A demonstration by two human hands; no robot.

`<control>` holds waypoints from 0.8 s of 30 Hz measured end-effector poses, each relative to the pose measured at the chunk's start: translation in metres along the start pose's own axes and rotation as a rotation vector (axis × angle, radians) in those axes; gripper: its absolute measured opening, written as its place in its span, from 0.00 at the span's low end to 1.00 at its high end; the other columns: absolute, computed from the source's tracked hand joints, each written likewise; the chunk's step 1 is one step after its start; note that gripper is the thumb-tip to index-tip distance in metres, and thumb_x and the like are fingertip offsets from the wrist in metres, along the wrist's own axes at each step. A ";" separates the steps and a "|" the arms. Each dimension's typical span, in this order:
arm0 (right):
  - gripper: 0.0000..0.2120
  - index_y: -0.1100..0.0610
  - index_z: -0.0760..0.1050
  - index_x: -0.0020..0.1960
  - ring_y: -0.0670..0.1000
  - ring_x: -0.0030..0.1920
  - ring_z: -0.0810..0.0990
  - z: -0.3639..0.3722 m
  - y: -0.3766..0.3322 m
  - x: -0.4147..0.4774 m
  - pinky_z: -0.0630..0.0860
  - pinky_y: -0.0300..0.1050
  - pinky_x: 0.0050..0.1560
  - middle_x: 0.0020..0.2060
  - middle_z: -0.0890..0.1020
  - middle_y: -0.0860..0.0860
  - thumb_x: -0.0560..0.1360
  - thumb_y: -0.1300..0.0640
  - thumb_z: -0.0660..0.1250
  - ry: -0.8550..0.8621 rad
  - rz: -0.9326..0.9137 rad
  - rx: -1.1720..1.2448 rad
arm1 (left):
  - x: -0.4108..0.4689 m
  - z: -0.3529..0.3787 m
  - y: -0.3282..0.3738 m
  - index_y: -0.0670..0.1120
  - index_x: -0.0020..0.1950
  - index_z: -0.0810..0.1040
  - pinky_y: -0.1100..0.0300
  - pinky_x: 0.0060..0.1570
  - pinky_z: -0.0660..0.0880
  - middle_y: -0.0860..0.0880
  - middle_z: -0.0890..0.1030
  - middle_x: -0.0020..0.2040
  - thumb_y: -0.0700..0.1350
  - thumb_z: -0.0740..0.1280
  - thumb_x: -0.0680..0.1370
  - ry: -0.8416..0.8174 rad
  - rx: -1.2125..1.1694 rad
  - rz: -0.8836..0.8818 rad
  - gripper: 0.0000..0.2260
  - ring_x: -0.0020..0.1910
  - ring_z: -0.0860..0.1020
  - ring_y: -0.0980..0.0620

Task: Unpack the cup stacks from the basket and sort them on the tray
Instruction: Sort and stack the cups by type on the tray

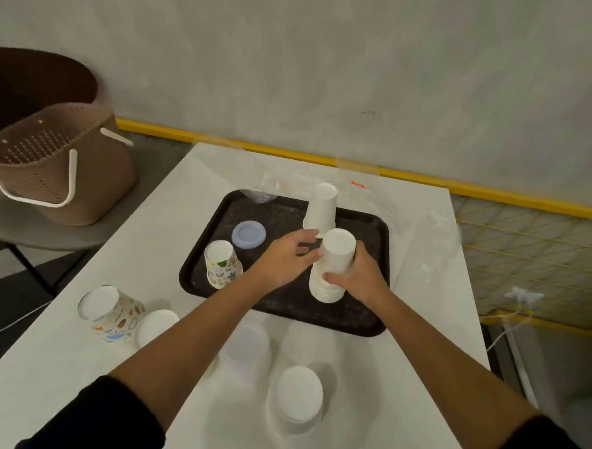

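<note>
The right hand (360,279) had its grip closed round a tall stack of white cups (334,257), rims down, with the thumb across the front and the fingers behind. The stack stood on the black tray (192,270), toward its near right part. The left hand (282,258) hovered at the stack's other side with its grip unclosed, fingers loosely bent just beside the top cup and holding nothing; whether the fingertips touched the cup could not be told.

Just behind stood a second white stack (321,208), also rims down, on the tray's far side; on the tray's left were a pale blue lid (248,235) and a patterned cup (222,263), mouth up; crumpled clear wrap (260,193) lay over the far left corner.

On the white worktop (419,333), nearer the person, sat a patterned stack (111,312) and three more white stacks (299,396), all off the tray. The brown basket (51,163) rested on a chair (47,232) well to the left; no cups showed in the visible part of its inside.

The step in hand appeared to be settling or thinning the held stack on the tray. The next move probably called for the left hand to steady or lift the top cup without tipping the column; the stacks on the worktop would then need moving onto the tray, kind beside kind.
</note>
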State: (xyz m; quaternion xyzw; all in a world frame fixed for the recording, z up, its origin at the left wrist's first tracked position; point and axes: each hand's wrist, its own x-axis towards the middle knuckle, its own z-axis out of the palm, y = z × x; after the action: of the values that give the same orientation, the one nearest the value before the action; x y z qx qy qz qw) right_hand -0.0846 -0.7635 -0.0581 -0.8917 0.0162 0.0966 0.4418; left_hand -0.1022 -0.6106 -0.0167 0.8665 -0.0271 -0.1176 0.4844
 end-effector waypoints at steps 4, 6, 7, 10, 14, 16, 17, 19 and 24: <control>0.39 0.56 0.57 0.72 0.55 0.68 0.68 0.006 0.014 -0.006 0.65 0.53 0.69 0.69 0.68 0.54 0.68 0.58 0.74 -0.009 0.067 0.034 | -0.011 0.001 -0.006 0.47 0.71 0.65 0.59 0.62 0.68 0.48 0.70 0.69 0.45 0.62 0.79 -0.005 -0.003 -0.009 0.21 0.65 0.72 0.49; 0.41 0.56 0.55 0.74 0.55 0.68 0.68 0.007 0.023 -0.016 0.66 0.52 0.69 0.69 0.68 0.54 0.68 0.57 0.74 0.010 0.111 0.075 | -0.021 0.000 -0.009 0.47 0.70 0.66 0.57 0.63 0.70 0.49 0.71 0.68 0.45 0.63 0.78 -0.008 -0.016 -0.002 0.20 0.64 0.73 0.50; 0.41 0.55 0.54 0.74 0.54 0.68 0.69 0.007 0.027 -0.023 0.66 0.51 0.68 0.69 0.68 0.54 0.69 0.57 0.74 0.021 0.136 0.091 | -0.026 -0.001 -0.011 0.48 0.70 0.67 0.57 0.63 0.70 0.49 0.72 0.67 0.45 0.63 0.78 -0.010 -0.026 0.007 0.20 0.63 0.73 0.51; 0.37 0.54 0.56 0.73 0.54 0.67 0.69 0.010 0.042 -0.047 0.68 0.49 0.65 0.68 0.69 0.54 0.70 0.55 0.72 0.020 0.202 0.132 | -0.047 -0.003 -0.017 0.49 0.68 0.70 0.62 0.57 0.71 0.52 0.74 0.63 0.46 0.64 0.78 -0.022 -0.046 0.022 0.18 0.60 0.75 0.54; 0.31 0.54 0.60 0.72 0.52 0.64 0.71 0.007 0.050 -0.083 0.69 0.43 0.60 0.65 0.71 0.53 0.72 0.53 0.69 0.014 0.218 0.179 | -0.073 -0.009 -0.023 0.52 0.62 0.74 0.61 0.56 0.74 0.52 0.78 0.60 0.45 0.65 0.77 -0.016 -0.109 0.027 0.13 0.58 0.77 0.53; 0.29 0.55 0.63 0.70 0.51 0.62 0.73 0.005 0.048 -0.101 0.68 0.40 0.57 0.63 0.73 0.53 0.73 0.54 0.69 0.017 0.200 0.195 | -0.088 -0.012 -0.026 0.54 0.59 0.75 0.63 0.56 0.74 0.53 0.79 0.57 0.45 0.65 0.77 -0.023 -0.130 0.038 0.11 0.56 0.77 0.55; 0.27 0.55 0.65 0.69 0.50 0.61 0.73 0.006 0.046 -0.110 0.68 0.39 0.57 0.62 0.74 0.52 0.73 0.54 0.69 0.014 0.189 0.201 | -0.096 -0.013 -0.026 0.55 0.58 0.76 0.65 0.55 0.73 0.54 0.79 0.56 0.46 0.66 0.76 -0.039 -0.141 0.045 0.11 0.55 0.78 0.56; 0.23 0.55 0.68 0.67 0.49 0.58 0.74 0.008 0.042 -0.127 0.68 0.38 0.57 0.61 0.75 0.52 0.73 0.56 0.69 -0.001 0.168 0.204 | -0.110 -0.013 -0.028 0.55 0.57 0.76 0.67 0.55 0.73 0.55 0.79 0.56 0.46 0.67 0.76 -0.086 -0.160 0.047 0.11 0.55 0.78 0.58; 0.25 0.55 0.66 0.67 0.52 0.64 0.72 0.018 0.036 -0.167 0.66 0.38 0.62 0.63 0.73 0.52 0.73 0.68 0.66 -0.090 0.074 0.144 | -0.139 -0.009 -0.033 0.56 0.59 0.75 0.62 0.60 0.72 0.56 0.77 0.60 0.49 0.71 0.72 -0.195 -0.156 0.023 0.16 0.58 0.76 0.60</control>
State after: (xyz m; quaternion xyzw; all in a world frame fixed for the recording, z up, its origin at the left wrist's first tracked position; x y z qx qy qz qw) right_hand -0.2555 -0.7799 -0.0657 -0.8511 0.0360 0.1513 0.5014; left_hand -0.2370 -0.5635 -0.0156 0.8103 -0.0747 -0.1976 0.5466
